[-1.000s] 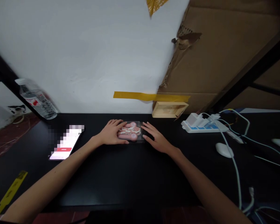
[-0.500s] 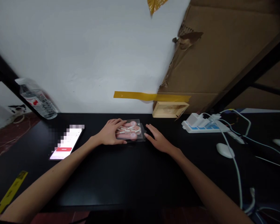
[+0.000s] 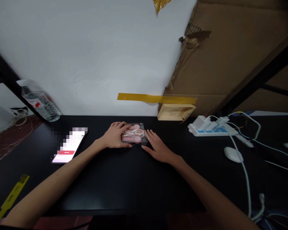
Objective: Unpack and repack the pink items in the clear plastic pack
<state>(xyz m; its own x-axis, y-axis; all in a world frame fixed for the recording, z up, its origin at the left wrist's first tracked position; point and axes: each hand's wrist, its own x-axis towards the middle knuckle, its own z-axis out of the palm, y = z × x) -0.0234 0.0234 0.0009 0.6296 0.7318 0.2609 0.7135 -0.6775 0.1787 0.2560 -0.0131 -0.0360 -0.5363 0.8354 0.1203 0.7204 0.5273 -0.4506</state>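
A flat clear box with pink items and small pink-and-white pieces inside lies on the black table, near the wall. My left hand grips its left end, fingers over the top edge and thumb along the near side. At the right end of the box rests my right hand, its fingers stretched out and touching or almost touching that end.
A lit phone lies left of my left hand, with a plastic bottle behind it. A shallow wooden tray leans at the wall. On the right are a power strip, a white mouse and cables.
My right hand has moved left and slightly toward me, up to the right end of the box. The flap seen at that end no longer sticks out. My left hand keeps its place on the box.
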